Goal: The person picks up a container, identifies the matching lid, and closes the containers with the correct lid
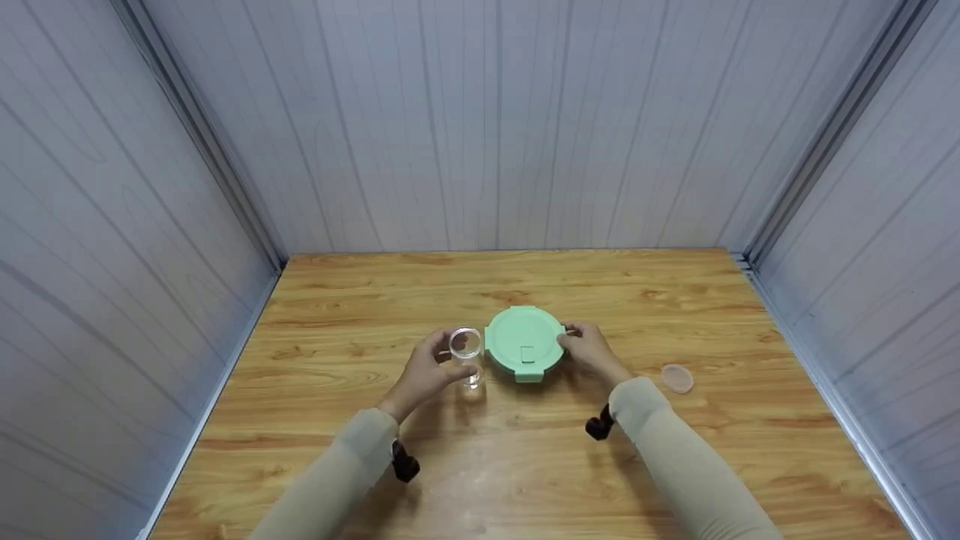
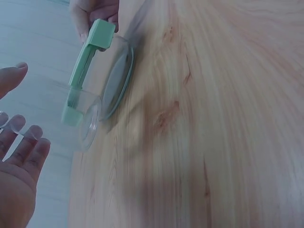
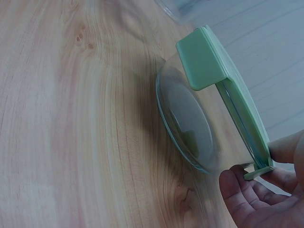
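Note:
My left hand (image 1: 426, 375) grips a clear cylindrical cup (image 1: 466, 364), thumb on the near side and fingers round the far side. In the left wrist view, the fingertips (image 2: 35, 132) show through the clear wall of the cup (image 2: 88, 126). Just right of it on the table sits a round glass food container (image 3: 183, 118) with a mint-green lid (image 1: 525, 337). My right hand (image 1: 589, 349) pinches the lid's right-hand latch (image 3: 260, 172); the thumb lies at the lid's edge and the fingers curl below the latch flap, which stands out from the glass. The front latch (image 3: 202, 59) hangs down.
A small translucent round disc (image 1: 677, 378) lies flat on the wooden table (image 1: 360, 292), right of the right hand. Pale panelled walls (image 1: 495, 135) enclose the back and both sides of the table. Dark camera mounts (image 1: 405, 461) hang below both wrists.

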The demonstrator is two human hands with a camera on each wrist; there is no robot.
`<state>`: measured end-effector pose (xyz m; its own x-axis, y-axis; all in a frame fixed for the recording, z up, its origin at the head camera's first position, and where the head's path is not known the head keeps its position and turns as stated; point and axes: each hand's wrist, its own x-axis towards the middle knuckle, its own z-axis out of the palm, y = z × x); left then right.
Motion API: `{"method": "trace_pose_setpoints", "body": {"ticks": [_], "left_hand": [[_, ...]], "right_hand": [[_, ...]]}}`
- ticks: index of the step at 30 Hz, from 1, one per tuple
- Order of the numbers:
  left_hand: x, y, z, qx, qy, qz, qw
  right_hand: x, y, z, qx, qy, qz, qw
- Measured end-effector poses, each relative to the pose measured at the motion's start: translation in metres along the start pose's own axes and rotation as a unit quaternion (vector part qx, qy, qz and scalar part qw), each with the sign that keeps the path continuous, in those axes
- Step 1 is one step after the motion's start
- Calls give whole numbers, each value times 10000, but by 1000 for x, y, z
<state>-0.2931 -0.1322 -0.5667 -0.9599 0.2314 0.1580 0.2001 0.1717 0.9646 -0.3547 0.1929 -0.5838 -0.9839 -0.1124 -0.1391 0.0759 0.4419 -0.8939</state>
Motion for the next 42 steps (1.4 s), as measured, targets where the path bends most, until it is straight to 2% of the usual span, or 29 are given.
{"method": "trace_pose_setpoints", "body": {"ticks": [9,17,25,31,42], "left_hand": [[-3,0,10,-27,-184,50,9998],[-8,1,21,-100,-481,159,9987],[-13,4,32,65,-728,82,9973],[-17,6,44,-22,-921,46,9957],[-21,3,60,-39,-1142,161,9933]], "right_hand": [[0,-1,-1,131,-85,122,9998],[0,-1,0,162,-85,224,9996],[-1,-2,0,66,-65,94,9999],[0,-2,0,204,-68,283,9994],[-1,-2,0,157,-35,269,9995]]}}
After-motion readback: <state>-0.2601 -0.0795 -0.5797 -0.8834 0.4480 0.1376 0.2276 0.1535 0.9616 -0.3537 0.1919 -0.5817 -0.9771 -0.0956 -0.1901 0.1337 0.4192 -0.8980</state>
